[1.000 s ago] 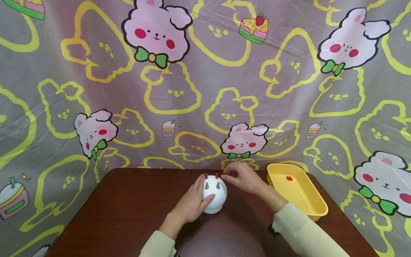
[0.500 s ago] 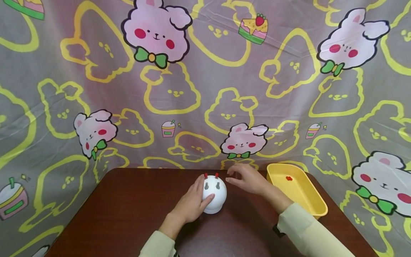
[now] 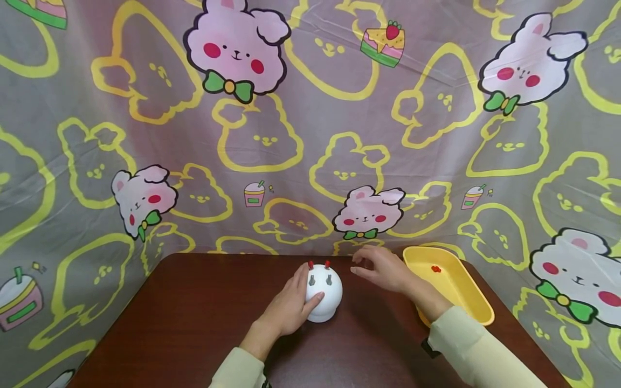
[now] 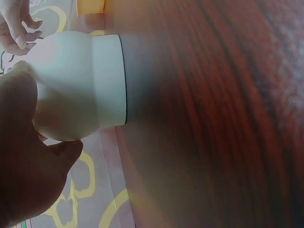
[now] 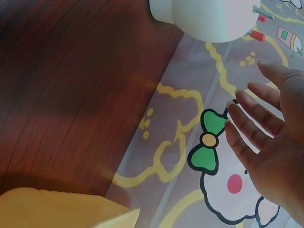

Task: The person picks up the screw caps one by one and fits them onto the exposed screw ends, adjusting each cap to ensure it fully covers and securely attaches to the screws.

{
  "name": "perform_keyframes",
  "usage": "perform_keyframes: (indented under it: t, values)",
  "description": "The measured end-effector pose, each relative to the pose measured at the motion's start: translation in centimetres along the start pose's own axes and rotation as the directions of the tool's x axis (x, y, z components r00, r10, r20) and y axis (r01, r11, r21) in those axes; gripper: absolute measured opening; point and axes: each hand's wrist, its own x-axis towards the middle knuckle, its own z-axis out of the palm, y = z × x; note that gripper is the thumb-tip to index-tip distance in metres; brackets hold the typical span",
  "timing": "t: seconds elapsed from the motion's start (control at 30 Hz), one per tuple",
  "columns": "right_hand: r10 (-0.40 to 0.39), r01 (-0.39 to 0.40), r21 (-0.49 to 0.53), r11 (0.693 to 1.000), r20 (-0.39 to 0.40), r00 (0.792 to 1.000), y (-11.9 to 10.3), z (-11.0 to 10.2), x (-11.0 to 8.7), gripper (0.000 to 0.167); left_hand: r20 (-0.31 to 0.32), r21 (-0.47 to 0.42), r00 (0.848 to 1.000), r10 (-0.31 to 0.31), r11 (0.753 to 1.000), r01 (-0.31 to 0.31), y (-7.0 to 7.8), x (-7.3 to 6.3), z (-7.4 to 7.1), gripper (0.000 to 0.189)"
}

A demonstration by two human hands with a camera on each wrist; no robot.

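Note:
My left hand (image 3: 287, 307) grips a white ball-shaped body (image 3: 326, 303) by its left side, the thumb across its front. The ball stands upright on its short round base (image 4: 110, 80). Two grey screw-like pegs (image 3: 329, 280) and two red-tipped pegs (image 3: 327, 264) stick out of its upper part. To the right of the ball, my right hand (image 3: 383, 268) hangs in the air, apart from it. Its fingers are loosely bent and hold nothing, as the right wrist view shows of the same hand (image 5: 270, 123).
A yellow tray (image 3: 477, 291) stands at the table's right side, partly behind my right forearm. In it lies a small red piece (image 3: 436, 269), or a few close together. The dark wooden table (image 3: 194, 307) ends at a patterned cloth (image 3: 291, 188) behind.
My right hand has moved away from the white ball to the right, towards the yellow tray. The left hand and the ball have stayed put.

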Motion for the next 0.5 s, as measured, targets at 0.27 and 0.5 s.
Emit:
perform_keyframes:
  t: [0.27, 0.5]
  values:
    - [-0.002, 0.002, -0.006, 1.0, 0.011, 1.0, 0.6, -0.7, -0.4, 0.018, 0.002, -0.006, 1.0, 0.005, 1.0, -0.005, -0.1, 0.0, 0.1, 0.09]
    - [0.007, -0.006, -0.027, 1.0, 0.018, 1.0, 1.1, -1.1, -0.6, 0.018, 0.003, -0.006, 1.0, 0.003, 1.0, -0.003, -0.1, 0.0, 0.1, 0.091]
